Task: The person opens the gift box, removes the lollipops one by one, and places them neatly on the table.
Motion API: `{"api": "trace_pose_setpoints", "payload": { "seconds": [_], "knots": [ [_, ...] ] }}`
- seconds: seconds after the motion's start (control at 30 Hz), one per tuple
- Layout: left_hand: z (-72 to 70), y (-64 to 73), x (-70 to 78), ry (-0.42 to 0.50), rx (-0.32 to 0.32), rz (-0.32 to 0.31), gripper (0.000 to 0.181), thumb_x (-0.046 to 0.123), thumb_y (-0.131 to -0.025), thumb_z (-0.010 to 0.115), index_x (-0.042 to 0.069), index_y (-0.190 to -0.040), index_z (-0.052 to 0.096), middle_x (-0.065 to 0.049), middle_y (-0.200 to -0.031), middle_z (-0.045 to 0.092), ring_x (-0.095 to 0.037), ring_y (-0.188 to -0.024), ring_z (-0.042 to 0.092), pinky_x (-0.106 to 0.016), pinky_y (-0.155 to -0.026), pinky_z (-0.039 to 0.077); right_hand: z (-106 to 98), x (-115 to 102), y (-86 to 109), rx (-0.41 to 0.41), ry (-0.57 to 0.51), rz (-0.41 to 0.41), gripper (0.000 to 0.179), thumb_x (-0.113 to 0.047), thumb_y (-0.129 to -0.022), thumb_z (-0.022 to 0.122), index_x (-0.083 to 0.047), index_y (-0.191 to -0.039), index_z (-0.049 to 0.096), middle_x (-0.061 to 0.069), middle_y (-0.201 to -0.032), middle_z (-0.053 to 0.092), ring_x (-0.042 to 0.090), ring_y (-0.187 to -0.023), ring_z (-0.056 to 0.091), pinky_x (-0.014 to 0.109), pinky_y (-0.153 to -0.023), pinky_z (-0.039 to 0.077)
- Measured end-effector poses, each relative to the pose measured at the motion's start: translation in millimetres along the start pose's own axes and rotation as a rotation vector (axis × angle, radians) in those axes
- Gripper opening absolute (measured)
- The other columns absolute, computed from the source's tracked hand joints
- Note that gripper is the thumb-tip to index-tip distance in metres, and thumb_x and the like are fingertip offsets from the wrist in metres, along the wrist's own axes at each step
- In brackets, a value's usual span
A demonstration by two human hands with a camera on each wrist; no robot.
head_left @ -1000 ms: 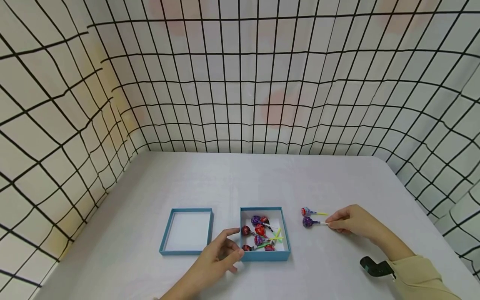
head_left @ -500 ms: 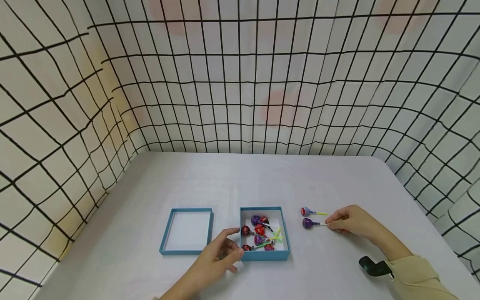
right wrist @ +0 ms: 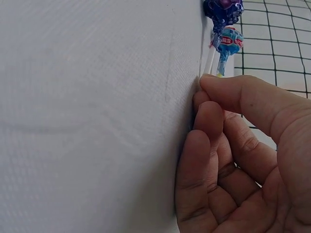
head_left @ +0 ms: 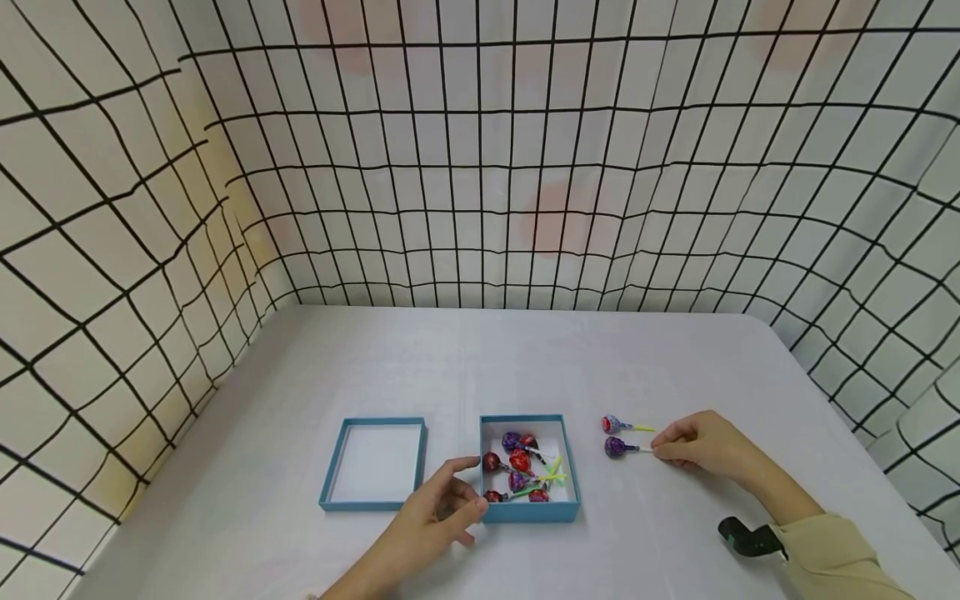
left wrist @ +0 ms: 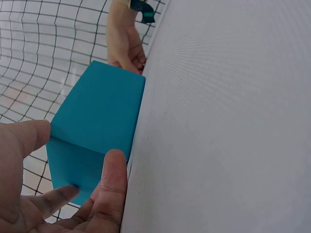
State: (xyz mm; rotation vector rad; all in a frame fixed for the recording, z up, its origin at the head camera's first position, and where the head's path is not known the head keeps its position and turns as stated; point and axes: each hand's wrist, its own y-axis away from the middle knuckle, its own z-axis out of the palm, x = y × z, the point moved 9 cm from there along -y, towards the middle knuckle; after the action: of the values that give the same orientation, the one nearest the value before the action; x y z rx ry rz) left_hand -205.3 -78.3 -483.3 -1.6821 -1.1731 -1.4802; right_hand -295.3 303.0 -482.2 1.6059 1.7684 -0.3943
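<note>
My right hand (head_left: 705,446) pinches the white stick of a purple-wrapped lollipop (head_left: 616,447) between thumb and fingertips, low at the table. Just beyond it lies another lollipop (head_left: 611,424), with a blue and red wrapper and a yellow stick; both show in the right wrist view. Fingers of my left hand (head_left: 438,508) touch the left side and near left corner of a blue box (head_left: 531,512). Several lollipops (head_left: 520,459) in red and purple wrappers lie inside the box. From the left wrist view, the box's outer walls (left wrist: 97,107) hide its contents.
A shallow blue-rimmed lid (head_left: 372,506) lies to the left of the box, white inside face up. White cloth covers the table (head_left: 465,358). Black netting (head_left: 480,167) over white sheeting closes off the back and sides. A dark device (head_left: 750,537) is at the right sleeve.
</note>
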Motion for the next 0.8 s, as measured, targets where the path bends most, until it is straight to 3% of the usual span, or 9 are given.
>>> {"api": "trace_pose_setpoints", "payload": {
  "seconds": [0.8],
  "knots": [
    [-0.8,-0.5,-2.1,-0.001,-0.007,0.014,0.058,0.029,-0.109,0.067,0.009,-0.159,0.045,-0.011,-0.110,0.065,-0.019,-0.089,0.070,-0.027,-0.072,0.067,-12,-5,3.3,0.003,0.021,0.001,0.024,-0.024,-0.098,0.079,-0.003,-0.110,0.078,0.000,-0.082,0.069,0.013,-0.075,0.059,0.023,-0.062,0.054]
  ]
}}
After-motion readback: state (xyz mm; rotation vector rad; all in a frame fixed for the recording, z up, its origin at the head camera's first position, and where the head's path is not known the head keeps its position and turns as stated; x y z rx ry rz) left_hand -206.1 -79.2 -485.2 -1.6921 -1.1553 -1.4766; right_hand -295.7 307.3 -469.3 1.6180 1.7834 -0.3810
